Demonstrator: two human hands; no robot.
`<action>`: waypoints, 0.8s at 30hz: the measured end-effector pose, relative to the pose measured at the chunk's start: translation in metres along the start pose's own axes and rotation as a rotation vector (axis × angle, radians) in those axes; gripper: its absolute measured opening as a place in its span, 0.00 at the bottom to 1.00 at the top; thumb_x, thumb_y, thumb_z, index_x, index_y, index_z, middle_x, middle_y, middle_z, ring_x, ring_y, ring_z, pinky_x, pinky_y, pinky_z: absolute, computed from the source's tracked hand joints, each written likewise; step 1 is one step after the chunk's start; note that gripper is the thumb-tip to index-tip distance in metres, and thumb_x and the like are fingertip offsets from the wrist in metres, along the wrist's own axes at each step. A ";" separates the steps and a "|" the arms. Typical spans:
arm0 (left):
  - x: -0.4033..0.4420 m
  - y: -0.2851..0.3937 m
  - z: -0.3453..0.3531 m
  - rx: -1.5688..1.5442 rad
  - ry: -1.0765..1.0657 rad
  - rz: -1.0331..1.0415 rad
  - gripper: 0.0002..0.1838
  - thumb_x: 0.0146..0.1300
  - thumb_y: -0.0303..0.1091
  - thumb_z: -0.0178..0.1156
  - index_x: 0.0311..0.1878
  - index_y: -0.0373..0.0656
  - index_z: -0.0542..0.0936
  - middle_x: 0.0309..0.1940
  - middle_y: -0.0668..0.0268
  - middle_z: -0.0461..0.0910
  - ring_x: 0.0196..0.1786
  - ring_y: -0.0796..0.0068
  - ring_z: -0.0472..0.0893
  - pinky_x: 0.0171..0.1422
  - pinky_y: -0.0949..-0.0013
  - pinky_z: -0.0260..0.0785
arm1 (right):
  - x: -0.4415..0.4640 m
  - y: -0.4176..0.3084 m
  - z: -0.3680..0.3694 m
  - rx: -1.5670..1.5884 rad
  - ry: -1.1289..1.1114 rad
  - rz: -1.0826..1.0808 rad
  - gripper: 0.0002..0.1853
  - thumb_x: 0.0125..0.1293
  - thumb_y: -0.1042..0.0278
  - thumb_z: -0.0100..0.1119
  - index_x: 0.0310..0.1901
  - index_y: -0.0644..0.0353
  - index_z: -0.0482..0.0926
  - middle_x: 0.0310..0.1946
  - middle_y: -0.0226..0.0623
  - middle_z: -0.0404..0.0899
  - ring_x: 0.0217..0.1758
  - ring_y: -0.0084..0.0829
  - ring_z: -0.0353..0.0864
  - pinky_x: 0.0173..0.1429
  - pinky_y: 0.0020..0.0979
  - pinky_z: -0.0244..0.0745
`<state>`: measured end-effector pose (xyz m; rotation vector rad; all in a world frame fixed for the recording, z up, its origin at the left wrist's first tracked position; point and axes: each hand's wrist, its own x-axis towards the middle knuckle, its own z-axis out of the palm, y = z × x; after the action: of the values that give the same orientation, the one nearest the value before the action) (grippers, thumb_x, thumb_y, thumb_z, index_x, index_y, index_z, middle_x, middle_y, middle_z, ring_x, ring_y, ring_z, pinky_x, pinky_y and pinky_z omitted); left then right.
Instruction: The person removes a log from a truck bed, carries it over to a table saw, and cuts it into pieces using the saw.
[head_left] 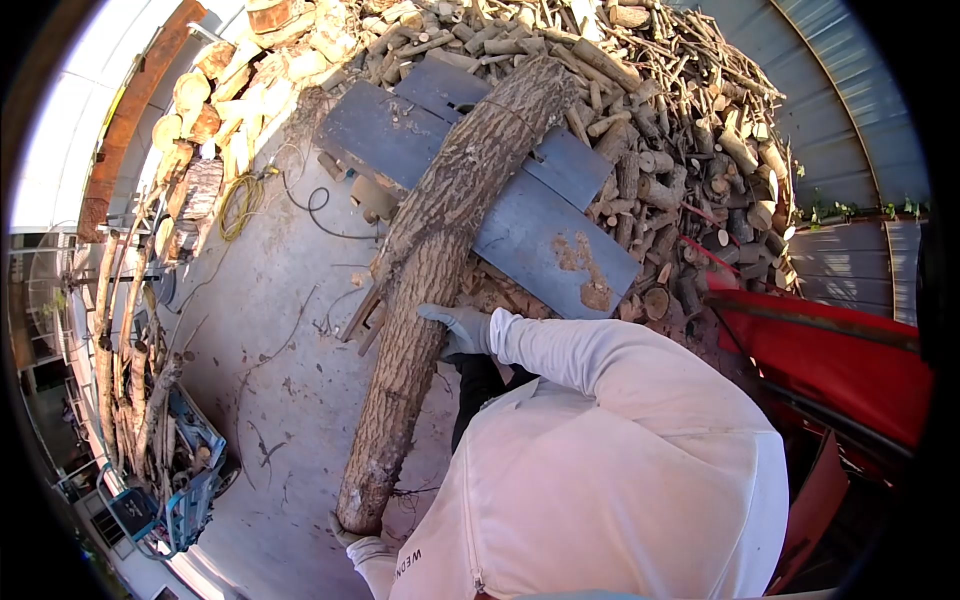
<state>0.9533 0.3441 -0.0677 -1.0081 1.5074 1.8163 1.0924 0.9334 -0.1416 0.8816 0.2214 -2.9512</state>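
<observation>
A long, rough-barked log [435,250] lies slanted from the top middle down to the lower left. Its upper half rests across a grey metal table [560,250] with several flat plates, and its lower half juts out past the edge over the floor. My gloved right hand [458,329] presses on the log's side near its middle, fingers curled over the bark. At the log's near end, my left hand [346,532] grips round the butt; most of it is hidden behind the wood and the sleeve.
Cut firewood [660,170] is heaped behind and right of the table. Split logs [200,110] are stacked at the upper left. A yellow cord [238,207] lies on the concrete floor [270,350]. Branches fill a blue cart [190,480] at left. A red metal panel [830,350] stands right.
</observation>
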 end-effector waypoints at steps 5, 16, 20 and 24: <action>0.008 -0.011 -0.010 -0.018 -0.010 -0.009 0.45 0.58 0.68 0.68 0.71 0.43 0.79 0.68 0.54 0.80 0.67 0.46 0.80 0.71 0.43 0.74 | -0.002 0.004 -0.009 -0.048 0.021 0.009 0.47 0.61 0.45 0.80 0.78 0.50 0.68 0.76 0.37 0.71 0.79 0.41 0.70 0.80 0.65 0.61; 0.004 -0.005 0.004 -0.041 0.007 0.022 0.45 0.59 0.68 0.68 0.71 0.43 0.79 0.69 0.53 0.80 0.68 0.46 0.79 0.72 0.43 0.73 | 0.018 0.005 -0.012 -0.022 0.004 0.004 0.47 0.61 0.45 0.80 0.78 0.51 0.68 0.76 0.39 0.72 0.80 0.42 0.68 0.81 0.64 0.59; 0.005 -0.023 0.000 -0.049 0.019 0.027 0.46 0.55 0.68 0.71 0.70 0.45 0.80 0.67 0.54 0.82 0.65 0.47 0.82 0.68 0.43 0.78 | 0.009 0.013 -0.020 -0.019 -0.023 -0.072 0.47 0.61 0.45 0.80 0.79 0.51 0.67 0.77 0.39 0.71 0.80 0.42 0.68 0.82 0.63 0.57; 0.011 -0.025 -0.003 -0.061 0.003 0.028 0.46 0.55 0.67 0.71 0.70 0.45 0.79 0.67 0.55 0.81 0.65 0.48 0.81 0.68 0.43 0.78 | 0.008 0.017 -0.015 -0.005 -0.028 -0.118 0.47 0.62 0.46 0.79 0.78 0.53 0.67 0.76 0.40 0.72 0.80 0.42 0.68 0.82 0.62 0.56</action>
<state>0.9681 0.3461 -0.0912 -1.0234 1.4833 1.8911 1.0952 0.9183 -0.1603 0.8547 0.2896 -3.0676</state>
